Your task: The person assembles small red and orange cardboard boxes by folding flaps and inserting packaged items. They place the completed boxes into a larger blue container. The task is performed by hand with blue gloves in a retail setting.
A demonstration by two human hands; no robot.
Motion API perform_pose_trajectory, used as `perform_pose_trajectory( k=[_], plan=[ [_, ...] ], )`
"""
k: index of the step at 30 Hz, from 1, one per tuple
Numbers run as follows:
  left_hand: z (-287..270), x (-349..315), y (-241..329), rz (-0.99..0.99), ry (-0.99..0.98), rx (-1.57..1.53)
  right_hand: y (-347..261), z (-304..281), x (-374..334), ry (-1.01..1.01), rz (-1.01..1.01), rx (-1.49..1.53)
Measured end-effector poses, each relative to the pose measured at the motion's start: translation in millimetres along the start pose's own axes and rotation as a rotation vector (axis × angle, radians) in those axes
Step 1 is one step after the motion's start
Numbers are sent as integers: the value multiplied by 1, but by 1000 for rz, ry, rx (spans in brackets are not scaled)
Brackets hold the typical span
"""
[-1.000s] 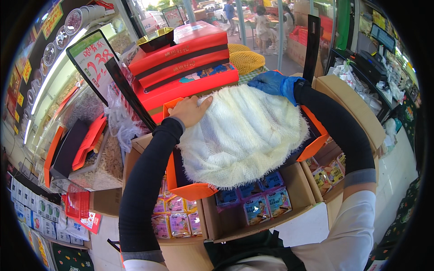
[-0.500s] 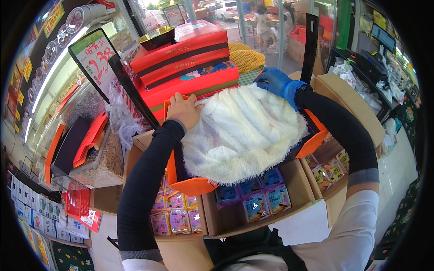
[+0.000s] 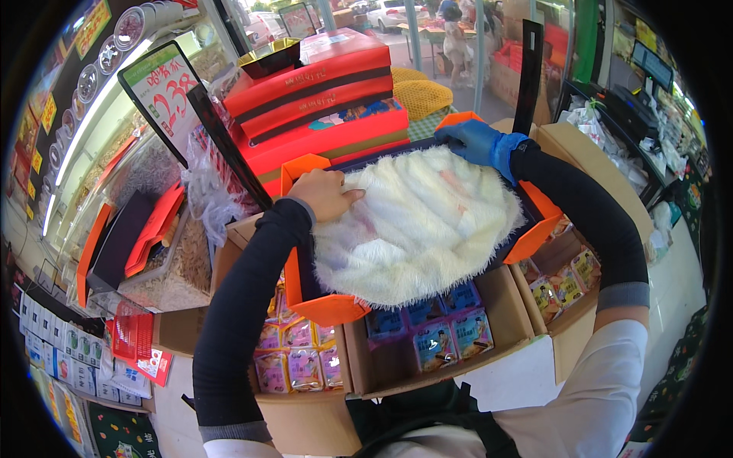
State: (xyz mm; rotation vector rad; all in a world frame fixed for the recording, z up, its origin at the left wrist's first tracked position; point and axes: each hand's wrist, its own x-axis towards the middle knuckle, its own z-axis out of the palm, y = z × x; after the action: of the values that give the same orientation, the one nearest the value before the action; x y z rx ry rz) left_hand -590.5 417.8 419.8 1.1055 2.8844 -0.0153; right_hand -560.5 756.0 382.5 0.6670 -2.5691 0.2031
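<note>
Noticed the red gift boxes (image 3: 313,95) first, stacked just beyond the bare left hand (image 3: 324,195). Caught that hand at the far-left corner of the fuzzy white cloth (image 3: 420,229), thumb reaching rightward onto the edge, other fingers bent and close together; couldn't tell if pinching the fabric or just pressing on it. Found the cloth itself rumpled over the navy-lined orange tray (image 3: 332,311), lying between both hands, long axis running side to side with the right end angled slightly farther off. So yeah, had it to the right of the left fingers and to the left of the right ones, most of it closer in than either. Saw blue packets (image 3: 434,347) in an open cardboard carton (image 3: 504,317) below the near edge. Finished at the blue-gloved right hand (image 3: 481,145), fingers curled down by the far-right corner; couldn't tell if clamped on anything. Would call the left nearer, with its thumb clearly on the fabric.
</note>
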Motion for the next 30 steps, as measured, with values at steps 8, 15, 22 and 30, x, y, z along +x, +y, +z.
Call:
perform_pose_trajectory(
  k=[8,15,22,30],
  plan=[
    [5,-32,-21,301,145,-56,-71,-56,-14,-404,292,309],
    [17,-13,-22,178,120,-234,-51,-25,-18,-357,320,271],
    [9,-11,-16,-244,404,155,-13,-23,-14,-47,309,-276],
    [17,-17,10,138,161,-53,-50,-38,-29,-433,103,135]
  ],
)
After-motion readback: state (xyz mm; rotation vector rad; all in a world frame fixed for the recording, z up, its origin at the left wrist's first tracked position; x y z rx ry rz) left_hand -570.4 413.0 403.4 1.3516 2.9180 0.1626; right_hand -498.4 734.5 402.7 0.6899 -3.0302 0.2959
